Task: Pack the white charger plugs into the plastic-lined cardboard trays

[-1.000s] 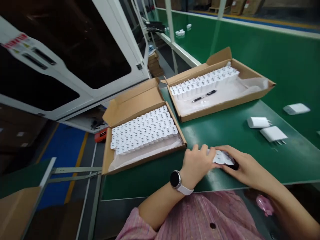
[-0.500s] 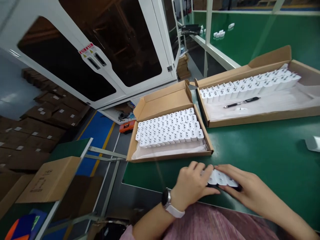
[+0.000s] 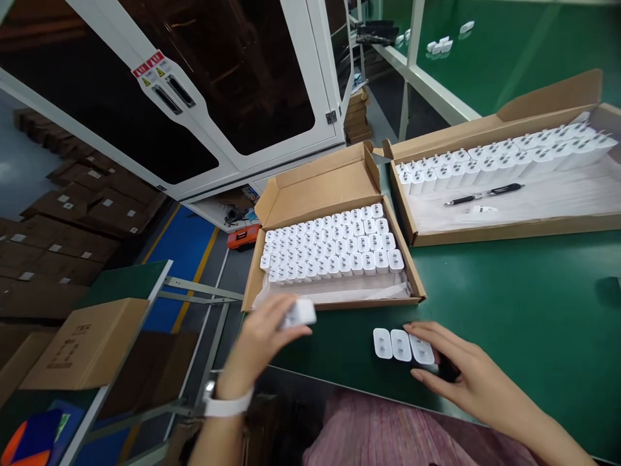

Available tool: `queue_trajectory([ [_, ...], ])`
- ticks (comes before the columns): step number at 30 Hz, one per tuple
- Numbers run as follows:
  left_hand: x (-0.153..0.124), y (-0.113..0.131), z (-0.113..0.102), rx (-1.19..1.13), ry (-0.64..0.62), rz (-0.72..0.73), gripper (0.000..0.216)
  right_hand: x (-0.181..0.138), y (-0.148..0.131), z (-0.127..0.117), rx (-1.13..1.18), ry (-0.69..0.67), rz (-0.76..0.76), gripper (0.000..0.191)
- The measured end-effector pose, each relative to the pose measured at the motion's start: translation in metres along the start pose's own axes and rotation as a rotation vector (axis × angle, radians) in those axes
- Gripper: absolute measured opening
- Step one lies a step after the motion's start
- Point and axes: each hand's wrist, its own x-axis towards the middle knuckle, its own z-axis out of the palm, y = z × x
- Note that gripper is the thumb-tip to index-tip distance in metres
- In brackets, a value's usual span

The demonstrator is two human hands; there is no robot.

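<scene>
My left hand (image 3: 259, 340), smeared a little by motion, grips a white plug charger (image 3: 303, 312) just off the front left of a cardboard box (image 3: 349, 304). Packed rows of plug chargers (image 3: 334, 249) stand in that box, pins up, with a strip of white lining bare along its front. On the green table, two plug chargers (image 3: 391, 344) stand side by side, pins up. The fingers and thumb of my right hand (image 3: 460, 366) close round a third charger (image 3: 421, 350) at the right end of this row. Something dark shows beneath my right palm; I cannot make it out.
A second open box (image 3: 509, 230) at the right holds more chargers, a black pen (image 3: 485, 194) and a small white piece. Behind the table stands a white cabinet (image 3: 233, 169). To the left, a carton (image 3: 82, 343) sits on another green surface.
My left hand has moved away to the left with a charger in it. My right hand stays at the row, where several chargers were between both hands before. The view has shifted slightly.
</scene>
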Motion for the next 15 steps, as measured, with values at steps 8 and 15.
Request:
queue_trajectory([
  [8,0.041,-0.103,-0.042,0.154,-0.434,-0.271,0.063,0.003,-0.002,0.001,0.022,0.030,0.015,0.046],
  [15,0.054,-0.125,-0.054,0.367,-0.566,-0.313,0.052,0.004,-0.003,0.002,0.060,0.016,0.033,0.043],
])
